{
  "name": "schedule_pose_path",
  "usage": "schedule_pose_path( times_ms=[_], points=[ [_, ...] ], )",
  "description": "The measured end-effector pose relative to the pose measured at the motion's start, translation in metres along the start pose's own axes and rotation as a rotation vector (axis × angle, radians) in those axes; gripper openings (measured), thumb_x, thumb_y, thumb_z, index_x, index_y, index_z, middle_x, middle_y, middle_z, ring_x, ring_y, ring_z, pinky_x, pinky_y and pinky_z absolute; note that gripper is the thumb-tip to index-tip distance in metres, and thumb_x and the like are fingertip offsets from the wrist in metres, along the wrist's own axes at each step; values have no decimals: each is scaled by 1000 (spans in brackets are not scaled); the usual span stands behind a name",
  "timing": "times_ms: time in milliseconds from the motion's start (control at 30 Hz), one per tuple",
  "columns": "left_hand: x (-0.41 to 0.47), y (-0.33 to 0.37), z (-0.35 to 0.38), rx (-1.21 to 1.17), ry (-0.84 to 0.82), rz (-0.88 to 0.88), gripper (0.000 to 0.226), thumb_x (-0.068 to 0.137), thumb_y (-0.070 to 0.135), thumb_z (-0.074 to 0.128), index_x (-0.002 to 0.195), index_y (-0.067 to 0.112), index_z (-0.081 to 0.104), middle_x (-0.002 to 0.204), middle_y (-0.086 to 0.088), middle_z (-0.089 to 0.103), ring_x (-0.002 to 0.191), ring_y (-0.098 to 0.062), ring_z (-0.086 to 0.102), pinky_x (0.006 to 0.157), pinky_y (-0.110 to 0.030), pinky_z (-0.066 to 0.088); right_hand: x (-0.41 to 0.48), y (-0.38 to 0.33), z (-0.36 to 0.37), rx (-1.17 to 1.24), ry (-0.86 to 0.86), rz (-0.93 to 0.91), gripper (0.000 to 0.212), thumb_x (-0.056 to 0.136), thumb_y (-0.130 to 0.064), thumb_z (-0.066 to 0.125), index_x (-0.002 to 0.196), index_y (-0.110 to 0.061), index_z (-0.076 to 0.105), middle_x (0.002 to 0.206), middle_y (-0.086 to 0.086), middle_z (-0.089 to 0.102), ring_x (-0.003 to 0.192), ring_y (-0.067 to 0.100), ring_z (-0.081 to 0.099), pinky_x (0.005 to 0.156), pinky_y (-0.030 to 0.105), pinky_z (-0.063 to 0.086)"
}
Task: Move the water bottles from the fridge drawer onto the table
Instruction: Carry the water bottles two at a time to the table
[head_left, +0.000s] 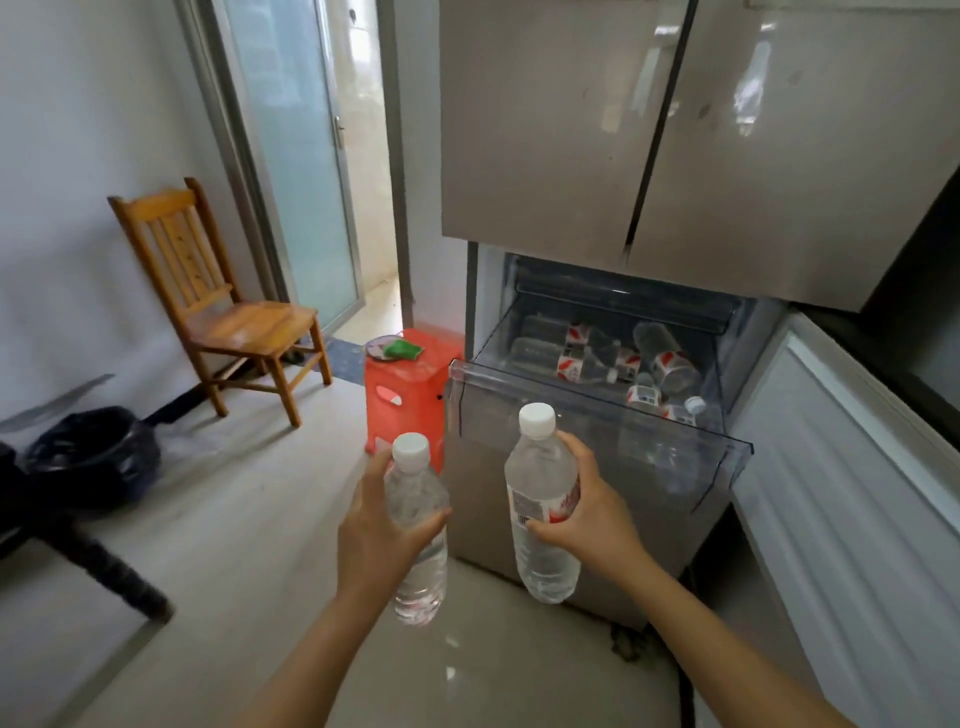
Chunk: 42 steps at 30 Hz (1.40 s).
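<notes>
My left hand (382, 530) grips a clear water bottle (418, 551) with a white cap, held upright over the floor. My right hand (589, 512) grips a second, larger water bottle (540, 551) with a red-and-white label, also upright, just in front of the open fridge drawer (597, 415). Inside the clear plastic drawer lie several more labelled bottles (670, 366), mostly on their sides. The fridge's upper doors (675, 130) are shut. Only a dark leg and edge of the table (104, 566) show at the far left.
An orange plastic stool (410, 389) with a green item on it stands left of the drawer. A wooden chair (218, 306) sits against the left wall. A black-bagged bin (93, 457) is by the dark table leg. A white appliance door (857, 493) hangs open at the right.
</notes>
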<state>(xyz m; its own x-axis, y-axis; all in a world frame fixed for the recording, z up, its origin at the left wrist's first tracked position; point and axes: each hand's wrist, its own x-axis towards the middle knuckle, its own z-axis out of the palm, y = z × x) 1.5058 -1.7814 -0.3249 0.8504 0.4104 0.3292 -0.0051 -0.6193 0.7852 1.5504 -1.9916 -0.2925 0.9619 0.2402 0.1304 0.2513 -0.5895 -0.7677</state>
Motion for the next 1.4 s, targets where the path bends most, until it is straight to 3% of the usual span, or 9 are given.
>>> schedule_pose_path(
  times_ms=[167,333,467,567,700,900,1167,1300,1400],
  points=[
    [-32,-29,-52,58,107,-111,85,58,28,85,130,19,41,121,-9,58,106,-30,57,78,-30,43,-6,-29,46,13,-137,-96,95,60,-29,78,111,-71,10,114,-24,45,105,10,52,89,36,49],
    [-69,-62,-118,84,226,-235,86,60,29,84,133,19,38,127,-8,54,110,-27,54,81,-30,42,-16,-69,99,29,-263,-185,95,61,-24,80,133,-45,22,130,-11,49,113,15,52,92,29,45],
    [-106,-87,-179,89,322,-316,80,63,27,83,130,23,40,125,-3,54,110,-26,54,78,-31,43,-37,-107,148,2,-362,-276,96,61,-25,80,136,-41,21,132,-8,47,116,19,50,91,30,44],
    [-147,-106,-235,103,402,-381,80,64,27,82,131,26,38,125,1,52,110,-23,53,77,-28,39,-68,-147,190,-11,-456,-342,96,65,-25,79,135,-42,16,123,-13,40,114,18,48,94,36,44],
    [-219,-136,-323,150,489,-443,80,64,29,82,131,26,38,113,6,48,100,-12,46,78,-28,37,-125,-204,256,-9,-571,-429,97,63,-31,79,134,-44,14,132,-6,40,113,19,48,94,38,46],
    [-321,-172,-440,179,661,-549,76,62,22,83,124,37,40,109,10,51,102,-12,50,81,-32,43,-216,-281,343,22,-721,-551,93,65,-37,78,130,-48,12,117,-12,44,97,14,54,86,32,50],
    [-411,-199,-523,252,820,-726,79,66,27,81,132,27,39,107,13,43,108,-18,51,79,-28,36,-301,-362,426,50,-953,-686,91,65,-38,78,115,-62,5,117,-13,45,97,9,52,91,29,47],
    [-423,-220,-561,226,887,-738,79,66,26,80,133,26,37,108,12,42,101,-10,45,80,-27,35,-323,-402,476,54,-1043,-748,94,65,-36,79,110,-69,3,114,-17,42,101,8,49,94,32,46],
    [-419,-241,-599,195,927,-754,80,67,23,80,134,24,36,113,12,42,106,-9,44,85,-29,35,-332,-437,514,53,-1055,-787,87,68,-35,78,115,-61,9,113,-19,39,99,5,45,88,24,43]
  ],
)
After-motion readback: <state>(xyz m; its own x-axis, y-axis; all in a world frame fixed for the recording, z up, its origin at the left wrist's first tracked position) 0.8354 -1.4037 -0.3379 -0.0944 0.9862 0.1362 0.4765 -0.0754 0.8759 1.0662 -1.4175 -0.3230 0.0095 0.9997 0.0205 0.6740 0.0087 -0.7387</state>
